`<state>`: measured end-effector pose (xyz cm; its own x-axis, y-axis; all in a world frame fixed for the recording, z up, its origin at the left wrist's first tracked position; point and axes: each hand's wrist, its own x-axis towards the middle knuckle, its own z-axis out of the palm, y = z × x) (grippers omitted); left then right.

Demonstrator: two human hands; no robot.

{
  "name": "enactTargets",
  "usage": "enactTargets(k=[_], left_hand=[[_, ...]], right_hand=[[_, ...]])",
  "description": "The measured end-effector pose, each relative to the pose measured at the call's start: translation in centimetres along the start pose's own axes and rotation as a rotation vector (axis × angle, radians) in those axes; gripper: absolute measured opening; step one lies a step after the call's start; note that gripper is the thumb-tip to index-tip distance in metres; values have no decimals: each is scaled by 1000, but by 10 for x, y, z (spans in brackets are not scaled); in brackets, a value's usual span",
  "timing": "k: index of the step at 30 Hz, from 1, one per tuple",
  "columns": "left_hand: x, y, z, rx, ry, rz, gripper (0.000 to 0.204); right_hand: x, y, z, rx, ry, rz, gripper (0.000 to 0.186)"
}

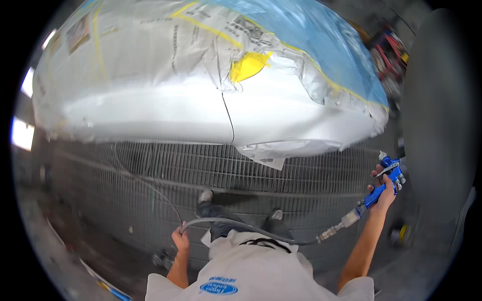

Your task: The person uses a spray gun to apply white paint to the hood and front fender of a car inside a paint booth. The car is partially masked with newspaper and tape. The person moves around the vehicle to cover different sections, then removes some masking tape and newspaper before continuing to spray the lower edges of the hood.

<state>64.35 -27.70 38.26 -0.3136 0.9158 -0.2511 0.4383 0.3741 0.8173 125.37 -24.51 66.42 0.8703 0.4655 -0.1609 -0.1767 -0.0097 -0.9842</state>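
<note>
My right hand [384, 193] is wrapped round the grip of a blue spray gun [373, 196], held out to the right with its silver nozzle end turned toward the car. An inline filter and metal couplings [344, 221] join the gun's grip to a grey air hose [266, 234]. That hose curves across in front of my body to my left hand [181, 238], whose fingers are closed on it. Ahead stands a car body [165, 113] with a white, glossy side, apart from both hands. Masking paper [140, 45] and blue plastic film [306, 30] cover its upper part, edged with yellow tape.
Slatted metal grating [191, 165] runs along the floor beside the car. The hose's far length [155, 190] trails over it to the left. Red items [391, 50] lie at the far right. A roll-like thing with yellow [400, 234] sits on the floor at right.
</note>
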Motion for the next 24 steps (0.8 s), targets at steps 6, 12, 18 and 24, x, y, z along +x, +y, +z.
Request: enactTargets(k=[6,12,18,24], left_hand=[[-213,47,89,-142,178,-331,23],[-305,111,120,-94,40,-505,22],[-315,69,154,-268,221,-382,19],[-284,125,150,-256,239,-448,15]], right_hand=[[146,-27,21,-149,-395,189,36],[211,-52,112,-230,-667,252,37],[148,-65,213,-461,-958,-28,37],[78,-75,310,-646,-1031,-355,30]])
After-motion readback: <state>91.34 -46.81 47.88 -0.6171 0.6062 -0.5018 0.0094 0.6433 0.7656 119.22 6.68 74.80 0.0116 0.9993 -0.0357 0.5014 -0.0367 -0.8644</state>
